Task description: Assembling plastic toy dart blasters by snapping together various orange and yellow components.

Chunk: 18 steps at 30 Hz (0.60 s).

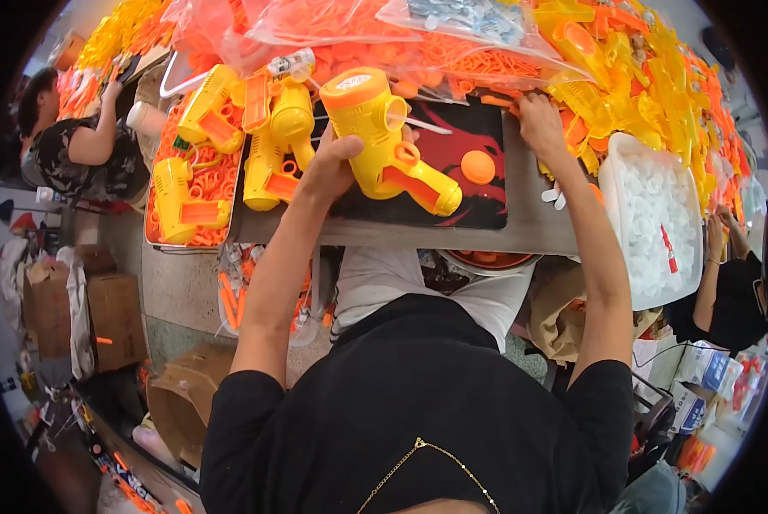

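My left hand (331, 167) is wrapped round a yellow plastic toy gun (371, 137) with an orange round front and orange handle panel. The toy is held tilted over a black and red mat (440, 206), and a thin whitish stick crosses behind it. On the mat to its right lies an orange round cap (477, 167). My right hand (541, 124) reaches to the far side of the table, fingers curled down at the edge of a pile of orange parts (500, 101). What its fingertips hold, if anything, is hidden.
Several more yellow toy guns (174, 193) lie at left, some in a tray of orange rings. Bags of orange parts (333, 34) line the back. Yellow parts (607, 103) are heaped at right, beside a white bin (611, 206) of clear pieces. Co-workers sit at both sides.
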Each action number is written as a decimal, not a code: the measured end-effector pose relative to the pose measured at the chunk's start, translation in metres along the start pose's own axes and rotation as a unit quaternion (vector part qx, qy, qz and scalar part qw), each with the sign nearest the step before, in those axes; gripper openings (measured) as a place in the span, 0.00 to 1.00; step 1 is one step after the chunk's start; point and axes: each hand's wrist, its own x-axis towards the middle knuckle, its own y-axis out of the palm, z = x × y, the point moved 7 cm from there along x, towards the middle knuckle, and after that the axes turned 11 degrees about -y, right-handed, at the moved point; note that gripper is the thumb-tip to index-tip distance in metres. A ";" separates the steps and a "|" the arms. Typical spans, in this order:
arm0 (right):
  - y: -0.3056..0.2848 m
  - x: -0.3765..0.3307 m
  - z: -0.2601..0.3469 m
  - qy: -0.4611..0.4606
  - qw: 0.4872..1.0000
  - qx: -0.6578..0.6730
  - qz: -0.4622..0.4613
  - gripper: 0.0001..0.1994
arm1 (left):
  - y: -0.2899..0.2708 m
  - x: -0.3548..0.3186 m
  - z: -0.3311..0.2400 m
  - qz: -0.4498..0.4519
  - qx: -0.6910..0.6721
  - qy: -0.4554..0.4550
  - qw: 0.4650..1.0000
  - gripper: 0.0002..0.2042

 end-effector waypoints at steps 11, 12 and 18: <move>-0.076 -0.031 0.011 0.156 0.853 0.455 -0.202 0.07 | 0.025 0.005 -0.012 -0.019 0.062 -0.057 0.996 0.35; -0.075 -0.044 0.018 0.251 0.721 0.613 -0.205 0.07 | 0.026 0.004 -0.008 -0.052 0.068 -0.081 0.993 0.34; -0.120 -0.076 0.122 0.215 0.465 0.839 -0.183 0.07 | 0.045 0.026 0.019 -0.137 -0.108 -0.040 0.984 0.29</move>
